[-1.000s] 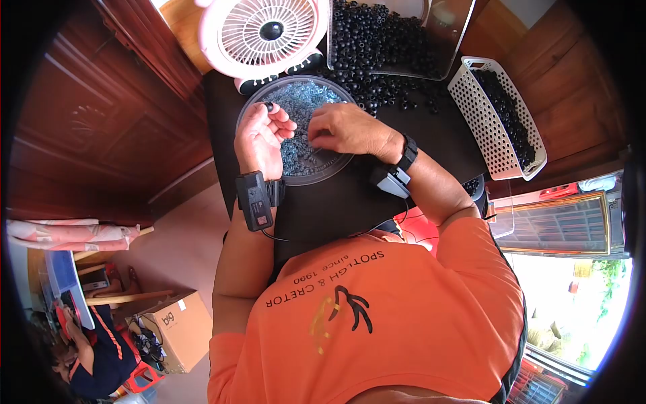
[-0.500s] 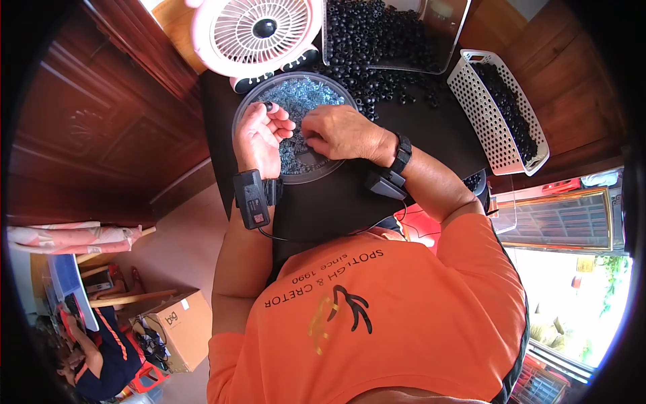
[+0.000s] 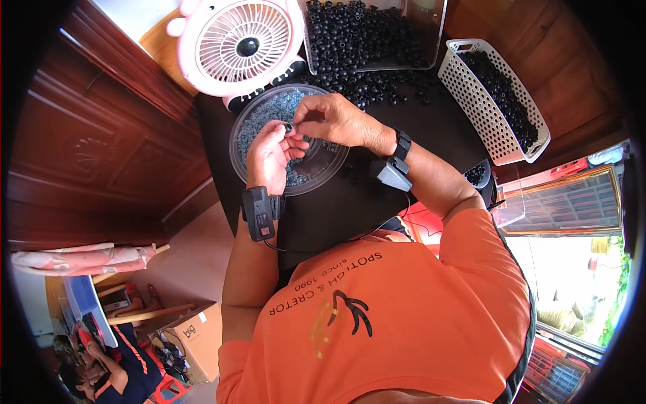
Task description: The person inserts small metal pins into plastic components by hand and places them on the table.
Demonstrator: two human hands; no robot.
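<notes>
My left hand [image 3: 269,158] is palm up over the round clear tub [image 3: 330,168], its thumb and fingers closed on a small black ring-shaped piece [image 3: 289,127]. Beside that piece, my right hand [image 3: 346,123] has its thumb and forefinger pinched together, the tips touching or almost touching the ring. Whatever sits in this pinch is too small to make out. Beneath both hands, the tub holds many tiny clear bluish pieces [image 3: 259,111].
A pink-and-white fan [image 3: 237,40] stands behind the tub. Black pieces [image 3: 363,34] spill from a clear bin [image 3: 441,34] onto the dark table [image 3: 431,128]. At right is a white perforated basket [image 3: 471,108] of black pieces. Another person [image 3: 111,367] sits at far left.
My right hand has risen out of the tub's pieces and come to the black ring piece. The left hand has shifted slightly right and turned the ring towards it. The camera view has shifted.
</notes>
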